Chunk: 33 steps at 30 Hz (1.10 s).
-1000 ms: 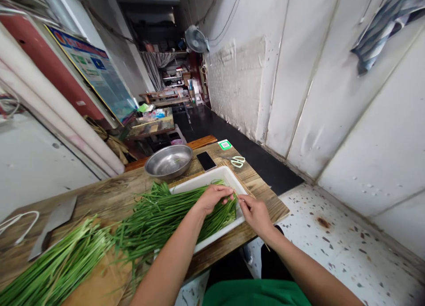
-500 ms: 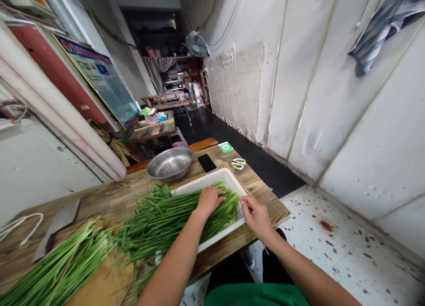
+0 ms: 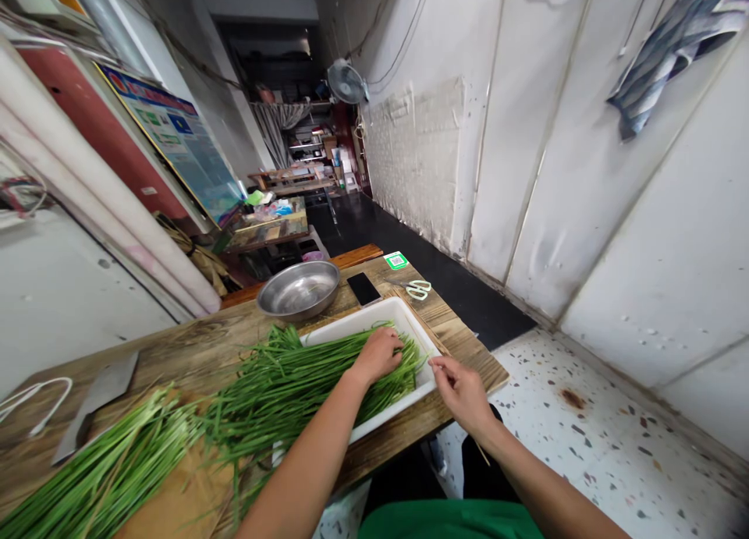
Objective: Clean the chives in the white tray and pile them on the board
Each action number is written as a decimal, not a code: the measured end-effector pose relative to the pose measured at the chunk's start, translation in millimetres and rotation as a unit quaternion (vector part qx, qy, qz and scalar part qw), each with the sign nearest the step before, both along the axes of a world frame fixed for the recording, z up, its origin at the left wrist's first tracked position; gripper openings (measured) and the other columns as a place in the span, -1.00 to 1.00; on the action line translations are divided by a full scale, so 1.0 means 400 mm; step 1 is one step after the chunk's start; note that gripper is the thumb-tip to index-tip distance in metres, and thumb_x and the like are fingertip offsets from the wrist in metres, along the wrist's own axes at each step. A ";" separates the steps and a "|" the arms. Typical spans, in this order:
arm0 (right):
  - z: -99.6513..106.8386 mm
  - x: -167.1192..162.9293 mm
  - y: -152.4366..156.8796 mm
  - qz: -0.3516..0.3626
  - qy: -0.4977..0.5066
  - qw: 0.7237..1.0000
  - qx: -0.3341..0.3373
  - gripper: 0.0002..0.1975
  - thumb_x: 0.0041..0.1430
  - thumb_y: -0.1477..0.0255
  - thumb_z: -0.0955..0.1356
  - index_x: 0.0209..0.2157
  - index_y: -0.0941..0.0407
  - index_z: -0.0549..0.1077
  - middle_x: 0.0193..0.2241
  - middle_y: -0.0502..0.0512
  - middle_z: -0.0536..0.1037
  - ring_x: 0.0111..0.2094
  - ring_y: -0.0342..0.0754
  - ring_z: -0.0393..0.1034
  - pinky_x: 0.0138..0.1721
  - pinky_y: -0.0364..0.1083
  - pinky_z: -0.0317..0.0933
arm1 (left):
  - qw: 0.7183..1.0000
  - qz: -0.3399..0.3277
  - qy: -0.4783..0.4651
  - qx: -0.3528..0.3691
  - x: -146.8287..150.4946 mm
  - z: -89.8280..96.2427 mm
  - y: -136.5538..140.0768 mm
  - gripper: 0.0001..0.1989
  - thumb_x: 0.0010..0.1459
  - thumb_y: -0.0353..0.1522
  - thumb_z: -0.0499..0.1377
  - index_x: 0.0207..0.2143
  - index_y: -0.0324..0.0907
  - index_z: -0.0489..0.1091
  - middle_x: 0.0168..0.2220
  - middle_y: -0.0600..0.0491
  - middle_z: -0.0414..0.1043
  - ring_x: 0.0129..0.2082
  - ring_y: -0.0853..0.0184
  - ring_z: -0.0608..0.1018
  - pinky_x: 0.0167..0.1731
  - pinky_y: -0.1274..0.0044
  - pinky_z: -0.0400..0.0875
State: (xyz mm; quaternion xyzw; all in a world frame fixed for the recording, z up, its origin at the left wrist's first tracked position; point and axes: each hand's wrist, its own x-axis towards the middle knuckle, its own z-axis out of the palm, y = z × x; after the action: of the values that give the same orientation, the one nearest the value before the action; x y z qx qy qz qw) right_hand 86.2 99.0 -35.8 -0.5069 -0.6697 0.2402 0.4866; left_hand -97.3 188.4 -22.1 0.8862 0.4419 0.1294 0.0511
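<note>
A thick bundle of green chives [image 3: 292, 375] lies in a white rectangular tray [image 3: 356, 432], its leafy ends spilling over the left side. My left hand [image 3: 379, 355] rests on the bundle near its cut ends, fingers curled down onto the stalks. Just past the tray's right rim, my right hand [image 3: 462, 387] pinches a thin pale strand at the tips of the chives. A dry yellowish stalk [image 3: 483, 454] hangs below my right wrist; its upper end is hidden. Another pile of chives [image 3: 111, 469] lies on a brown board [image 3: 181, 496] at left.
Behind the tray are a steel bowl [image 3: 298, 289], a black phone [image 3: 363, 288], scissors [image 3: 417, 289] and a green code card [image 3: 396, 260]. A cleaver [image 3: 105, 391] and a white cable [image 3: 52, 406] lie on the left of the wooden table [image 3: 204, 336]. A wall stands at right.
My right hand has moved slightly right and toward me, away from the bundle, drawing the thin strand along. My left hand has shifted a little to the right on the chives.
</note>
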 end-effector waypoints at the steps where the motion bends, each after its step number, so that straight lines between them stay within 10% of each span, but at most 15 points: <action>1: -0.002 0.000 0.000 0.001 0.000 1.000 -0.003 -0.79 0.13 0.40 0.18 -0.30 0.14 0.40 -0.58 -0.01 0.43 -0.61 -0.17 0.27 -0.57 -0.22 0.11 | 1.000 0.007 -0.004 -0.003 0.002 -0.001 -0.001 -0.79 -0.02 -0.37 0.06 -0.35 -0.17 0.45 -0.38 -0.01 0.34 -0.30 0.29 0.34 -0.26 0.50 0.19; 21: -0.009 0.004 0.002 -0.012 -0.014 1.000 -0.004 -0.77 0.11 0.38 0.18 -0.31 0.15 0.41 -0.58 0.01 0.46 -0.61 -0.17 0.29 -0.54 -0.22 0.13 | 0.972 0.164 -0.097 -0.138 0.047 -0.035 0.032 -0.84 -0.06 -0.42 0.08 -0.45 -0.20 0.46 -0.43 0.04 0.44 -0.43 0.37 0.42 -0.38 0.57 0.23; 27: -0.022 0.009 0.006 -0.015 -0.010 1.000 -0.004 -0.77 0.10 0.40 0.18 -0.30 0.14 0.41 -0.56 0.00 0.47 -0.62 -0.16 0.30 -0.55 -0.21 0.16 | 0.971 0.184 -0.135 -0.072 0.044 -0.009 0.028 -0.88 -0.05 -0.42 0.08 -0.52 -0.24 0.41 -0.42 0.01 0.42 -0.41 0.36 0.41 -0.35 0.54 0.23; 33: -0.022 0.012 0.007 -0.020 -0.026 0.999 0.004 -0.76 0.10 0.40 0.18 -0.29 0.14 0.42 -0.55 0.02 0.48 -0.63 -0.17 0.29 -0.56 -0.21 0.16 | 0.922 0.158 -0.287 -0.205 0.019 0.003 0.029 -0.87 -0.01 -0.43 0.01 -0.39 -0.24 0.32 -0.45 0.02 0.45 -0.44 0.38 0.46 -0.36 0.55 0.26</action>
State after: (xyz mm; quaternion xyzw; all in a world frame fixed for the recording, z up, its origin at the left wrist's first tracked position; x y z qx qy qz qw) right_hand 91.0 101.9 -44.5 -0.5239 -0.6731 0.2143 0.4760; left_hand -89.8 199.9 -20.9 0.7000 0.5593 0.2915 0.3349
